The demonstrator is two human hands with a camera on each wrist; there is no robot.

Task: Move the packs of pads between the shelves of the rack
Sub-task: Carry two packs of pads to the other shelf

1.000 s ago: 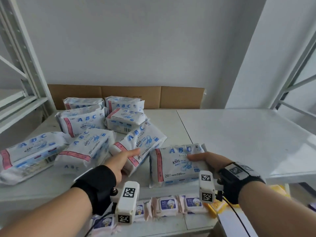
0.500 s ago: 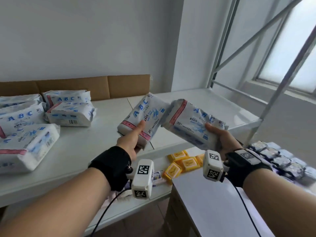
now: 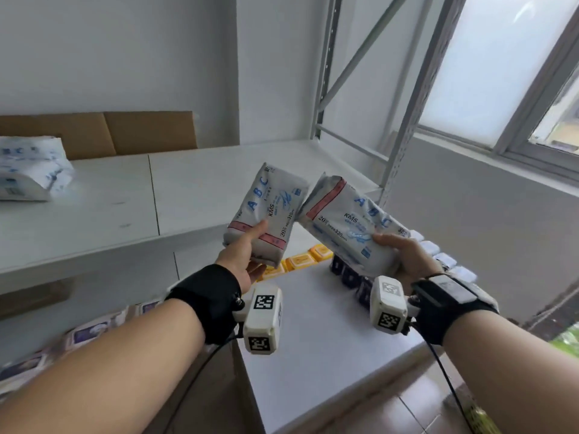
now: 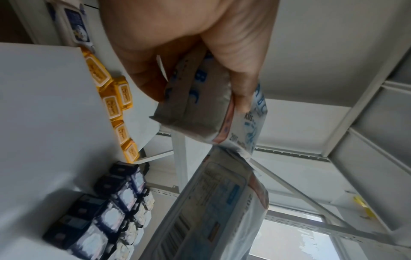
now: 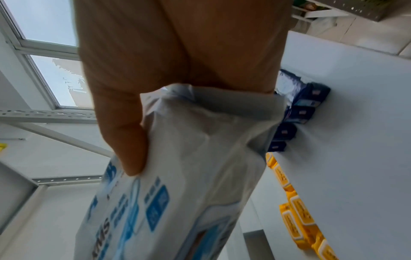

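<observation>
Each hand carries one white pack of pads with blue "ABC" print and a red stripe. My left hand (image 3: 249,256) grips the lower end of one pack (image 3: 269,208), thumb on its front; the left wrist view shows that pack (image 4: 200,112) clamped between thumb and fingers. My right hand (image 3: 398,255) holds the second pack (image 3: 347,220) from below, tilted up to the left; it fills the right wrist view (image 5: 189,176). The two packs touch at their upper corners, in the air beyond the right end of the rack's shelf (image 3: 94,227).
More ABC packs (image 3: 28,170) lie at the shelf's far left, before cardboard (image 3: 125,133). A lower white surface (image 3: 319,339) sits under my hands, with yellow packets (image 3: 300,261) and dark blue packs (image 3: 347,277) along its far edge. Rack uprights (image 3: 407,126) and a window stand at right.
Both hands lifted a pack off the shelf and swung right with them. The view turned right too, so the pile of packs slid to the left edge.
</observation>
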